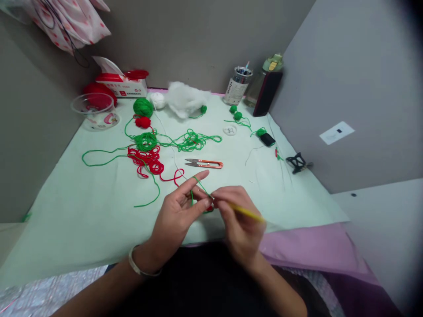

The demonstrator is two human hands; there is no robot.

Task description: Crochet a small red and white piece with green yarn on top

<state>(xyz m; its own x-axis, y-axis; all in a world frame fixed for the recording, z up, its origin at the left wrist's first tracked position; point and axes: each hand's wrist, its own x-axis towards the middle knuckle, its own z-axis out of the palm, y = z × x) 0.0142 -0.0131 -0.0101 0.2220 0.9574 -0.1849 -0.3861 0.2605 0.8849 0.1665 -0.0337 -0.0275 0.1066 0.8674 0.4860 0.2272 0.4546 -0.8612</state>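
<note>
My left hand (180, 207) pinches a small crocheted piece (209, 209), red and green, mostly hidden by the fingers. Green yarn (200, 183) runs over its raised index finger down to the piece. In my right hand (243, 220) is a crochet hook with a yellow handle (246, 212), held like a pen, its tip meeting the work at the left fingertips. Just beyond the hands lie orange thread snips (208, 164). Loose red yarn (148, 160) and tangled green yarn (190, 141) spread to the left and behind.
At the back stand a tissue box (132, 88), a clear plastic tub (99, 119), white stuffing (185, 99), a pen holder (238, 86) and a water bottle (259, 86) with a dark phone-like slab (268, 93) against it. Small green balls (237, 114) and a black clip (296, 163) lie right.
</note>
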